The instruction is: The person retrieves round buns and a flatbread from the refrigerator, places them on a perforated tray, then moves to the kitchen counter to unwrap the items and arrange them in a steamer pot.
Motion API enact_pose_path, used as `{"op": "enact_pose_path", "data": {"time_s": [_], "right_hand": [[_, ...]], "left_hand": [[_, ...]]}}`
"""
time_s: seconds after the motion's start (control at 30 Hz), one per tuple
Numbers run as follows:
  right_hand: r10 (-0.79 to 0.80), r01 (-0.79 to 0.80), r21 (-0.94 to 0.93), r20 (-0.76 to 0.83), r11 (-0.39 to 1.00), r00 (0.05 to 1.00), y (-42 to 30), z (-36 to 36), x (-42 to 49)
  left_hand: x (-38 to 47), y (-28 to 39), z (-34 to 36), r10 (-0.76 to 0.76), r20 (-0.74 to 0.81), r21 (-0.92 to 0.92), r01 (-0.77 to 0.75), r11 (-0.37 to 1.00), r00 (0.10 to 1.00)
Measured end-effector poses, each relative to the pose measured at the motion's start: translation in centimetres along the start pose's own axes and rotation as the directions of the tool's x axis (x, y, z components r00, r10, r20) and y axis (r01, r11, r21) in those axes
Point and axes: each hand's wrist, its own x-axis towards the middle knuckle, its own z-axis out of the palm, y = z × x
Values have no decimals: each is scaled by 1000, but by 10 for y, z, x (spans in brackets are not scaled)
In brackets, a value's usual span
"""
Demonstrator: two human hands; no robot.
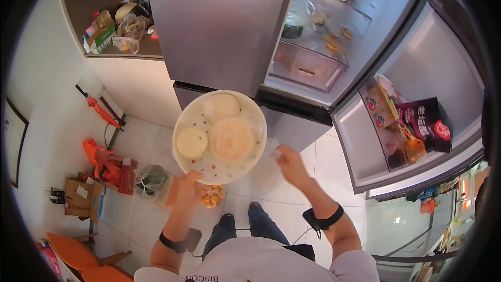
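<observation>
My left hand (190, 183) grips the near rim of a round white plastic tray (231, 174) with holes in its base. Three round, flat, pale bread-like pieces rest on it: a large one (231, 140) in the middle, a smaller one (191, 143) at the left and another (221, 107) at the far side. To the right of the tray, my right hand (291, 164) pinches a thin clear plastic bag (267, 170), which hangs down and is hard to make out. The bag's contents, if any, cannot be told.
Ahead stands a grey refrigerator (219, 23); its right door (438, 66) hangs open, with packets (424, 125) in the door shelf. Bagged fruit (211, 196), a bag of green vegetables (152, 180) and cardboard boxes (78, 196) sit on the floor. An orange chair (74, 248) is lower left.
</observation>
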Motion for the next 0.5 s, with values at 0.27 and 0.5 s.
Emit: {"op": "enact_pose_path", "data": {"time_s": [0.27, 0.5], "right_hand": [[-27, -40, 262, 248, 964, 968, -30, 33, -102], [195, -422, 654, 393, 628, 899, -37, 23, -157]], "left_hand": [[-49, -56, 40, 73, -119, 102, -61, 993, 990], [-89, -124, 47, 117, -216, 21, -115, 993, 969]]}}
